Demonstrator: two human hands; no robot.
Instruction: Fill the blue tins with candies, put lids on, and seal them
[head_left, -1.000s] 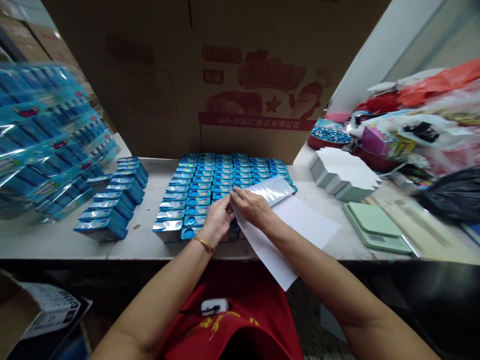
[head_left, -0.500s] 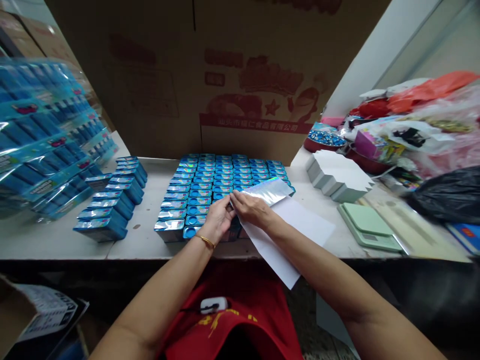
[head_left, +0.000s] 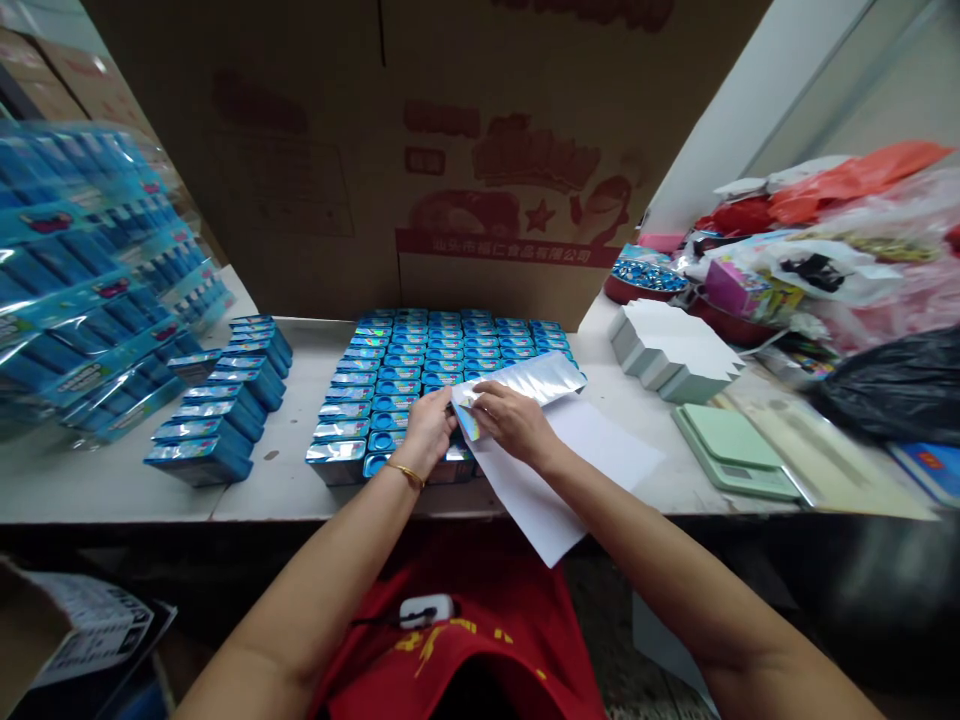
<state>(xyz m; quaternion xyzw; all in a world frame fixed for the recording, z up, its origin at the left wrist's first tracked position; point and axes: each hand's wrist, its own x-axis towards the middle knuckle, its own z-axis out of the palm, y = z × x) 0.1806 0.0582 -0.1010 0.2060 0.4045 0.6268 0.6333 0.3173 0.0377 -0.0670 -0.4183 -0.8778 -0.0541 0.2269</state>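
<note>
My left hand (head_left: 430, 432) is closed at the left end of a shiny silver strip (head_left: 551, 378), its fingertips pinching the edge. My right hand (head_left: 510, 422) pinches the same strip just to the right, where a shiny corner (head_left: 466, 418) is folded down. White sheets (head_left: 600, 450) lie under my right wrist and reach past the table's front edge. Beneath and behind the hands stand rows of blue boxes (head_left: 397, 373), packed side by side; the hands and strip cover some of them.
A big cardboard box (head_left: 315, 250) rises behind the rows. More blue boxes (head_left: 217, 418) and wrapped packs (head_left: 67, 260) are at left. White stacked pieces (head_left: 675, 340), a green scale (head_left: 735, 452), a red bowl (head_left: 646, 290) and plastic bags (head_left: 862, 200) are at right.
My right hand has shifted slightly right, away from my left hand. The shiny corner between them now shows, and the strip and white sheets have moved a little.
</note>
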